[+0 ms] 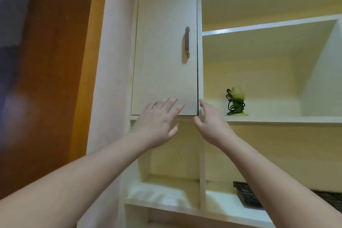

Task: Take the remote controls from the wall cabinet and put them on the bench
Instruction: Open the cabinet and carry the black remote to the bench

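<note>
Both arms are reaching up toward the wall cabinet's door (164, 52), which is sitting shut with its dark handle (187, 41) near the right edge. The left hand (157, 120) is lying wide and empty, fingers spread flat against the door's lower part. The right hand (209, 122) is curling loosely, empty, with its fingertips at the door's bottom right corner. No remote controls are showing anywhere. On the open shelf (277, 119) to the right, a green ornament (236, 102) is standing. Lower down, a dark keyboard (248, 197) is resting in a compartment.
</note>
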A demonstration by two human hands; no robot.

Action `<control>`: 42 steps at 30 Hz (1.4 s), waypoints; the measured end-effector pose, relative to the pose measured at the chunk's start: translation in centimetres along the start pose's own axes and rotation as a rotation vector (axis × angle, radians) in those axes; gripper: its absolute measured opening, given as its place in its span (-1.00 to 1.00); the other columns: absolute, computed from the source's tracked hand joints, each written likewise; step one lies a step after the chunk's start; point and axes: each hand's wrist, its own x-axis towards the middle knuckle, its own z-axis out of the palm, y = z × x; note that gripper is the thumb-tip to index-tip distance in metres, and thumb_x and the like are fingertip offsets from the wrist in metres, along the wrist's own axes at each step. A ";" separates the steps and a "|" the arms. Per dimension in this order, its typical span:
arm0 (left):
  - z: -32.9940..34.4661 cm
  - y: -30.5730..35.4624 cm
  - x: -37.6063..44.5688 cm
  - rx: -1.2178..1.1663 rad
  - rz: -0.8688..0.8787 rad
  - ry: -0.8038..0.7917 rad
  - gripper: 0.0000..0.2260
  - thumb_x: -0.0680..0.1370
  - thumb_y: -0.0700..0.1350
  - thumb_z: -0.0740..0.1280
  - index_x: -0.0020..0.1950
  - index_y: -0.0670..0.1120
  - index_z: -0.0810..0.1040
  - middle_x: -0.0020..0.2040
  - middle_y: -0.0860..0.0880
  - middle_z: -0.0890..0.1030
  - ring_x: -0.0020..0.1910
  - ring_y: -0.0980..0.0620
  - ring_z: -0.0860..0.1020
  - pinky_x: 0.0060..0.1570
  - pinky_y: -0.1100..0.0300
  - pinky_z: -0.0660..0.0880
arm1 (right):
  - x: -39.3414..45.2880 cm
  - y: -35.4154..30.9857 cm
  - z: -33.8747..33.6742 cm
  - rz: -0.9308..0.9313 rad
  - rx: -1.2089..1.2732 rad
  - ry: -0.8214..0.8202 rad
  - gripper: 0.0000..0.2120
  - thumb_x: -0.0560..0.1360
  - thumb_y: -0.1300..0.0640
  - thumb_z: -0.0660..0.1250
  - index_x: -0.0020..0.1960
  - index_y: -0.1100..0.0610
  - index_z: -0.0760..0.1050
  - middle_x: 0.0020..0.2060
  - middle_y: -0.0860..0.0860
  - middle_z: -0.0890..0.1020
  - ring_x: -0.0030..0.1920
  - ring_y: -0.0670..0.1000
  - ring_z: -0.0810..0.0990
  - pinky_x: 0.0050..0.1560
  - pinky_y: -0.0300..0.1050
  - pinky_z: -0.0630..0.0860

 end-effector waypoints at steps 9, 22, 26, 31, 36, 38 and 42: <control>0.8 0.3 1.7 -0.111 -0.105 0.010 -0.44 0.59 0.11 0.12 0.55 0.08 0.02 0.55 0.00 0.14 0.44 -0.04 0.25 0.34 0.07 0.21 | 3.2 0.6 0.3 0.048 0.354 0.016 -0.72 0.50 0.30 0.16 0.13 0.01 0.38 0.00 -0.06 0.52 0.01 -0.02 0.49 -0.20 -0.31 0.37; 0.9 -1.2 0.6 -0.537 -0.244 -0.011 -0.44 0.59 0.02 0.17 0.54 0.12 0.03 0.52 0.11 0.19 0.47 0.10 0.20 0.42 0.14 0.18 | 5.1 0.6 2.0 0.243 0.846 -0.022 -0.41 0.35 0.45 0.01 0.25 0.07 0.49 0.08 -0.01 0.64 0.13 -0.01 0.58 0.13 -0.10 0.52; -0.7 -1.4 0.4 -0.707 -0.173 0.067 -0.48 0.59 -0.08 0.22 0.51 0.14 0.13 0.45 0.16 0.27 0.40 0.24 0.24 0.36 0.34 0.15 | 4.4 -0.1 2.3 0.277 0.946 0.006 -0.36 0.35 0.47 0.00 0.30 0.04 0.43 0.14 -0.04 0.61 0.18 -0.02 0.55 -0.06 -0.19 0.43; -1.2 -1.2 0.6 -0.814 -0.209 0.020 -0.54 0.61 -0.06 0.20 0.49 0.15 0.19 0.33 0.18 0.33 0.27 0.32 0.28 0.20 0.43 0.25 | 2.9 -0.9 1.5 0.233 1.007 -0.011 -0.33 0.36 0.51 -0.01 0.33 0.03 0.40 0.08 -0.14 0.61 0.08 -0.15 0.55 -0.11 -0.23 0.41; -2.4 -1.0 2.2 -0.920 -0.297 0.101 -0.56 0.61 -0.01 0.19 0.49 0.12 0.23 0.44 0.14 0.31 0.40 0.24 0.24 0.35 0.28 0.17 | 1.8 -1.7 0.9 0.164 1.033 -0.026 -0.33 0.36 0.53 -0.04 0.28 0.02 0.44 0.07 -0.15 0.64 0.14 -0.10 0.57 -0.02 -0.24 0.43; -3.0 -1.0 3.0 -0.904 -0.308 0.153 -0.56 0.61 -0.01 0.21 0.49 0.11 0.23 0.45 0.17 0.29 0.41 0.27 0.21 0.33 0.30 0.13 | 1.4 -1.9 0.8 0.134 1.041 -0.028 -0.29 0.36 0.56 -0.06 0.26 -0.04 0.44 0.05 -0.20 0.64 0.13 -0.15 0.59 -0.04 -0.28 0.44; -3.9 -0.9 4.7 -0.928 -0.293 0.184 -0.53 0.60 -0.03 0.22 0.50 0.08 0.20 0.49 0.15 0.25 0.44 0.25 0.18 0.37 0.28 0.13 | 0.7 -1.9 1.1 0.104 1.088 -0.036 -0.26 0.36 0.61 -0.07 0.17 -0.11 0.45 0.06 -0.21 0.62 0.16 -0.22 0.56 0.06 -0.30 0.48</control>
